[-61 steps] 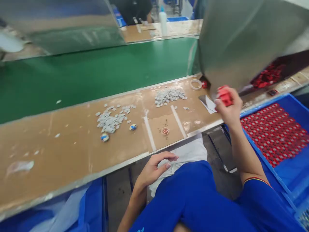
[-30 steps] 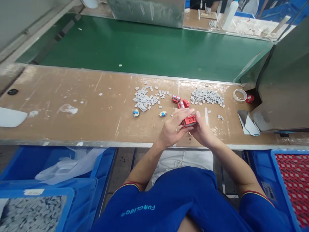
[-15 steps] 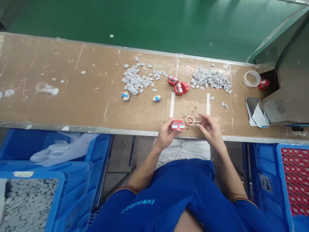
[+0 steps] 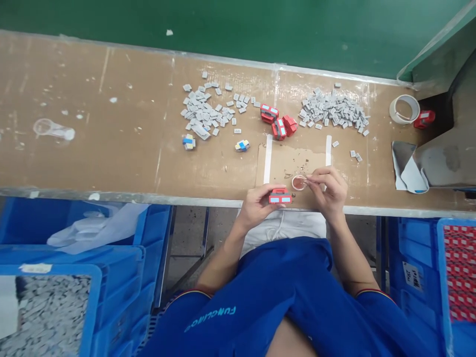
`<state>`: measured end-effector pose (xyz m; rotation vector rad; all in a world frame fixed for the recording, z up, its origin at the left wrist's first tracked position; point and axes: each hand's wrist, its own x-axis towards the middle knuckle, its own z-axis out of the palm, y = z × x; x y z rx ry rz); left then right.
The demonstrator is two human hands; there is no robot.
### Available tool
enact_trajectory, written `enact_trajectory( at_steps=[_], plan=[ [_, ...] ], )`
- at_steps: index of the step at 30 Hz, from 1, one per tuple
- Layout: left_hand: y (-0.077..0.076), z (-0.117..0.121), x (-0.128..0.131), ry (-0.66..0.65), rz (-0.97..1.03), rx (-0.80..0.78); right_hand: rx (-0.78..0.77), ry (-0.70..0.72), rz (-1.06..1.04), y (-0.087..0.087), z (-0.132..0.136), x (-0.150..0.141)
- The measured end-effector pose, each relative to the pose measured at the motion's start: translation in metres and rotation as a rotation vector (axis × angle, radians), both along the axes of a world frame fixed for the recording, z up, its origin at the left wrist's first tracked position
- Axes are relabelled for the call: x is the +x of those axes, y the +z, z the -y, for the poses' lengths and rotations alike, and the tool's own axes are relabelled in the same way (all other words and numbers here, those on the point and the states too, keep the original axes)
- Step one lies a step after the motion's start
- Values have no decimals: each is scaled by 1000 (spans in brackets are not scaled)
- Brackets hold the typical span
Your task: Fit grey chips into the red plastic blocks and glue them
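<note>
My left hand (image 4: 256, 204) is closed round a small red toy block (image 4: 280, 197) with pale blue panels, held at the table's front edge. Just beyond it stands a small round cup (image 4: 298, 183) with a white rim and reddish-brown contents. Thumb and fingers of my right hand (image 4: 329, 192) pinch a thin pale stick (image 4: 305, 181), whose tip is over or in the cup; which, I cannot tell. More red toy blocks (image 4: 278, 129) lie together behind the cup. A cardboard sheet (image 4: 282, 161) is under the cup, fixed by white tape strips (image 4: 268, 158).
Grey tile pieces lie in a left heap (image 4: 203, 109) and a right heap (image 4: 334, 109). Two blue-and-yellow pieces (image 4: 242, 146) sit nearer me. A tape roll (image 4: 404, 109) is at the right. Blue crates (image 4: 94, 282) flank me, holding grey pieces left and red blocks right.
My right hand has closed from loose, spread fingers to a pinch on the stick in the cup. The red toy block stays in my left hand. The view has shifted slightly.
</note>
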<state>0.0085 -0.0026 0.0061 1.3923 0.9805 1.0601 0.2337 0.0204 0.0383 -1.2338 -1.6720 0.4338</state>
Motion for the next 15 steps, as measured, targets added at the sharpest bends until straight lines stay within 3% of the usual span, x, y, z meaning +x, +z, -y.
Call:
enact_trajectory(
  at_steps=[4,8,12,15],
  plan=[
    [-1,1,-1,-48,9,50,-48,-36,-119,-12,5,0],
    [-4,3,-4,-15,-58,110,-260,-150,-397,-20,16,0],
    [-6,4,-4,16,-138,200,-395,-206,-546,-16,20,0],
    [-5,3,-2,28,-190,263,-358,-197,-555,-7,25,-2]
  ],
)
